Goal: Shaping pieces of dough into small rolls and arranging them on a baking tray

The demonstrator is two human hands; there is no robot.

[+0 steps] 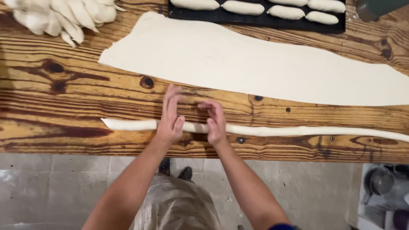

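Dough rope (pixel 272 130) lies along the counter's (pixel 64 106) near edge, already long and thin. Left hand (pixel 170 117) and right hand (pixel 215 123), fingers flat, press on its left part. Dough sheet (pixel 255 64) behind remains uncut; shaped pieces fill tray (pixel 196 16) at far edge.

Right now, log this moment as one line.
left hand on dough rope | right hand on rope | dough sheet behind | wooden table

My arms are bare to the elbows; a blue sleeve edge shows at five o'clock, a flour-dusted grey apron (pixel 179 204) at six, dark shoes (pixel 175 170) above it.
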